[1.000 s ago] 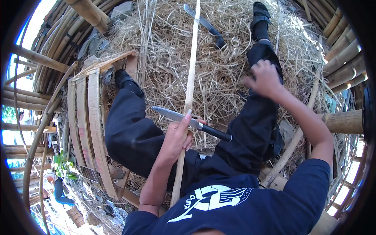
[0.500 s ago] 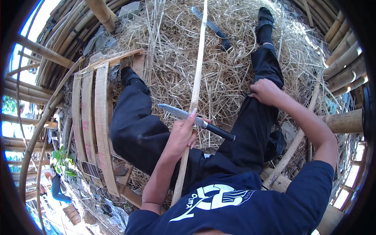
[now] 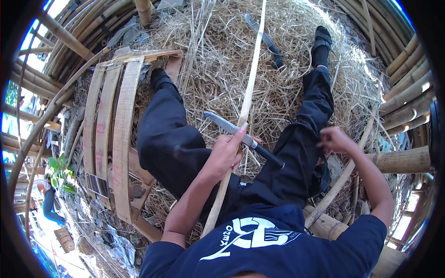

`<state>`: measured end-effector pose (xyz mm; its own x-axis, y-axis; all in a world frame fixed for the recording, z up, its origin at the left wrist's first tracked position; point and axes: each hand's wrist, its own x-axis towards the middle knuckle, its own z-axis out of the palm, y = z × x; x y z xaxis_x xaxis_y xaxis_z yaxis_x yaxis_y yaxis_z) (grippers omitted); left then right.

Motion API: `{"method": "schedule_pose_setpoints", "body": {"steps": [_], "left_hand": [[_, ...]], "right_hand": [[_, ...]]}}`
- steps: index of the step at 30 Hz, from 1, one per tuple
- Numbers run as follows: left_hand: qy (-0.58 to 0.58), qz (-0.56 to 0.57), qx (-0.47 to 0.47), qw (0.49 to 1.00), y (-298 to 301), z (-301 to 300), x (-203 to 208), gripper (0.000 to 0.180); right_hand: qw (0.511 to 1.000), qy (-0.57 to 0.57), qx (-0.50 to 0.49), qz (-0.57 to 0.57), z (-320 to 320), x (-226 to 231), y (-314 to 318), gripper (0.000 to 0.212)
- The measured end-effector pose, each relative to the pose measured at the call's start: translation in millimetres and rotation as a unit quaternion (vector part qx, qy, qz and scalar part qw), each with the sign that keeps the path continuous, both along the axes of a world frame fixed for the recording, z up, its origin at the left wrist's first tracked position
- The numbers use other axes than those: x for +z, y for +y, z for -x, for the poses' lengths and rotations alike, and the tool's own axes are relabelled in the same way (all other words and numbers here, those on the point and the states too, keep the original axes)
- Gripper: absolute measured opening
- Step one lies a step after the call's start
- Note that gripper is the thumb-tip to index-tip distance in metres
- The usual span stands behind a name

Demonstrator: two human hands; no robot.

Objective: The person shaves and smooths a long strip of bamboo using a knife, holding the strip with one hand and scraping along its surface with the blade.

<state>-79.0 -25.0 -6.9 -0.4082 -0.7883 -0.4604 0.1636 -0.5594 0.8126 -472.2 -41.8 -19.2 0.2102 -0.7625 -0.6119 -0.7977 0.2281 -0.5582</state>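
Observation:
My left hand [image 3: 225, 153] is closed around a long pale bamboo strip [image 3: 251, 88] and a knife together. The knife [image 3: 221, 123] lies across the strip, its speckled grey blade towards the upper left and its black handle towards my right thigh. The strip slants from my lap out past the far edge of the view. My right hand [image 3: 335, 140] hovers beside my right knee, fingers loosely bent and apart, with nothing visible in them. A second blade with a dark handle [image 3: 276, 58] rests on the straw beyond, right of the strip.
Dry shavings [image 3: 218, 69] cover the ground between and beyond my legs. A slatted wooden crate [image 3: 121, 139] stands against my left leg. Bamboo poles [image 3: 401, 160] wall the right side, and a thin pole [image 3: 343, 178] slants near my right elbow. A person [image 3: 51, 204] is far left.
My right hand has let go of the trouser cloth at my right knee and moved down and right. The left hand keeps its hold on strip and knife; the view has shifted slightly.

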Motion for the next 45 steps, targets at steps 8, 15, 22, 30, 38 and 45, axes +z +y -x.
{"method": "schedule_pose_setpoints", "body": {"steps": [8, 15, 22, 30, 38, 45], "left_hand": [[0.018, 0.014, 0.002, 1.000, 2.0, -6.1, -4.5, 0.055], [0.042, -0.001, 0.014, 0.999, -1.8, -5.6, -15.0, 0.045], [0.062, 0.051, 0.058, 0.995, -3.5, -7.5, -11.3, 0.062], [0.041, -0.038, 0.060, 0.997, -28.6, 6.7, -15.4, 0.026], [0.010, -0.094, 0.007, 0.996, -58.1, -0.1, 8.7, 0.019], [-0.112, -0.075, -0.044, 0.990, -96.1, 4.8, 36.9, 0.024]], "right_hand": [[0.977, -0.070, 0.081, 0.187, -141.9, 51.2, -16.4, 0.050], [0.973, -0.194, 0.079, 0.099, -199.6, 25.4, -9.2, 0.040], [0.982, 0.010, 0.103, 0.156, -184.6, 48.8, -60.1, 0.040], [0.952, 0.062, 0.221, 0.204, -175.8, 4.5, -90.2, 0.035], [0.955, 0.036, 0.182, 0.231, -179.5, -14.9, -126.9, 0.033], [0.911, -0.016, 0.218, 0.350, -187.6, -10.4, -145.5, 0.034]]}}
